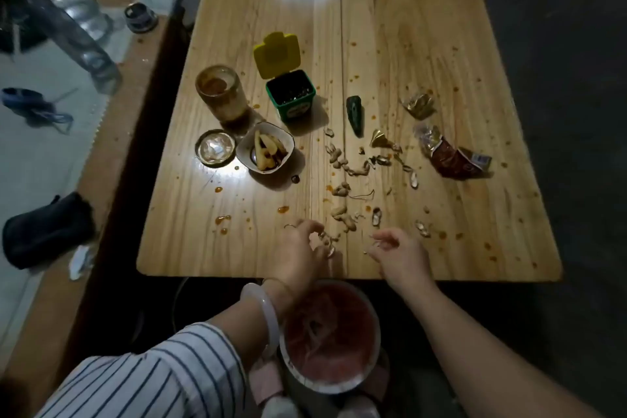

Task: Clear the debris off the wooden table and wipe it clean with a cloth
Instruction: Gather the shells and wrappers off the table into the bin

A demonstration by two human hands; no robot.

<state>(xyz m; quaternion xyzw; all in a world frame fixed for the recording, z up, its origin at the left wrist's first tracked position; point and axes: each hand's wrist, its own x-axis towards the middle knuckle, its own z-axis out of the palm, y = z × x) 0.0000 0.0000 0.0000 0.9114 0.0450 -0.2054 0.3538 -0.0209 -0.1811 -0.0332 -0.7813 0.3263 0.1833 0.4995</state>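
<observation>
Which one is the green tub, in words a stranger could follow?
On the wooden table, look just left of the centre seam. Beyond the white bowl and right of the glass jar stands the green tub. It alone has a yellow lid flipped open.

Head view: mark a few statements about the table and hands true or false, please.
1. The green tub has its yellow lid open. True.
2. The left hand grips peanut shells near the table's front edge. True.
3. The red wrapper lies left of the glass jar. False: it lies far to the jar's right.
4. The white bowl is empty. False: it holds pale food scraps.
5. A cloth lies on the table. False: none shows there.
</observation>
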